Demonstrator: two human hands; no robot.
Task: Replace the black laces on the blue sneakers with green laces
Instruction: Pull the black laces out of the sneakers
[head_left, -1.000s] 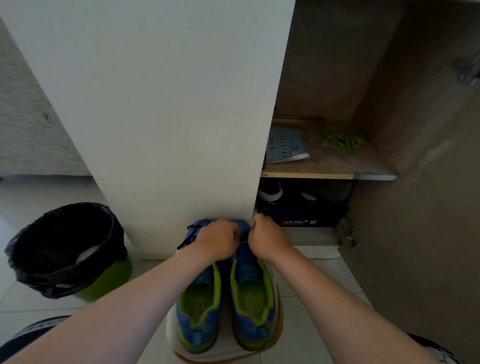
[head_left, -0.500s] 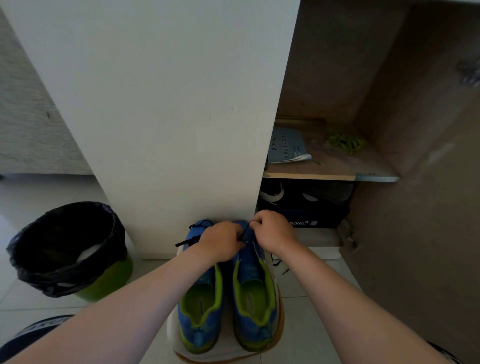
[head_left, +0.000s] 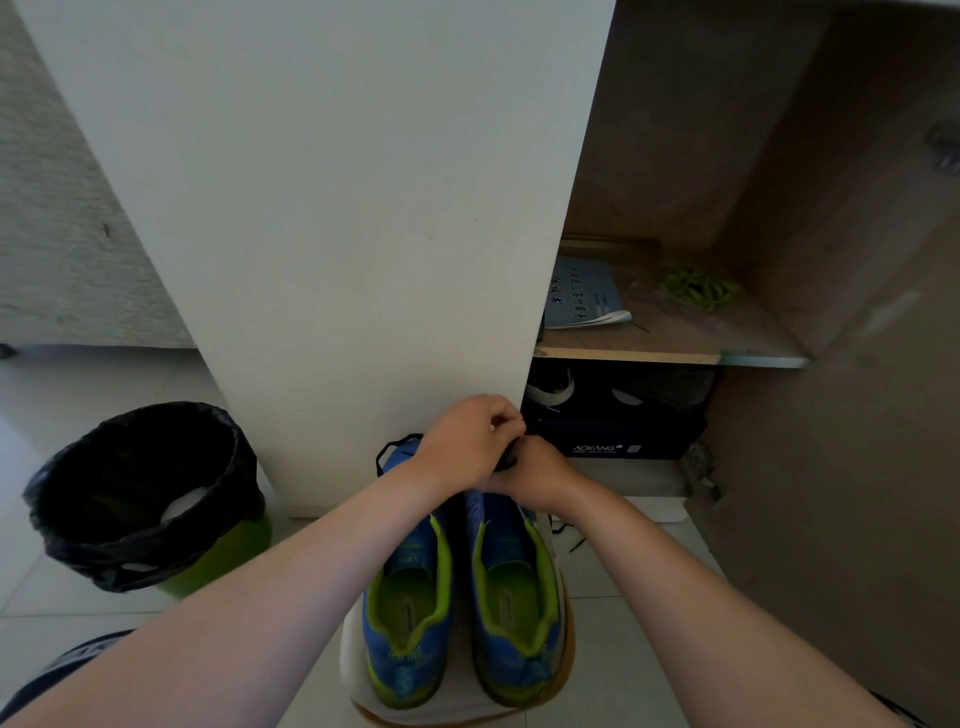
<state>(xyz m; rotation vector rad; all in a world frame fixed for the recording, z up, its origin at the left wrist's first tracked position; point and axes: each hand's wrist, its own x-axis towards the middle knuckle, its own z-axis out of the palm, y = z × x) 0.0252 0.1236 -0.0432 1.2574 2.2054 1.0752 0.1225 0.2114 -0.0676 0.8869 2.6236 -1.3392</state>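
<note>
Two blue sneakers with lime-green lining stand side by side on a low stool, the left sneaker (head_left: 405, 613) and the right sneaker (head_left: 514, 597), toes pointing away from me. My left hand (head_left: 462, 441) and my right hand (head_left: 535, 473) meet over the toe end of the right sneaker, both pinched on its black lace (head_left: 511, 454). A loose lace end (head_left: 563, 530) trails beside the right sneaker. A black lace loop (head_left: 387, 449) shows on the left sneaker. The green laces (head_left: 696, 288) lie bundled on the cabinet shelf.
A white cabinet door (head_left: 337, 208) stands right behind the sneakers. The open cabinet holds a blue booklet (head_left: 582, 296) on its wooden shelf (head_left: 670, 353) and a dark shoe box (head_left: 608, 436) below. A bin with a black bag (head_left: 140, 493) stands at the left.
Both hands have risen and shifted right, the left hand now above the right, pulling the black lace up from the right sneaker.
</note>
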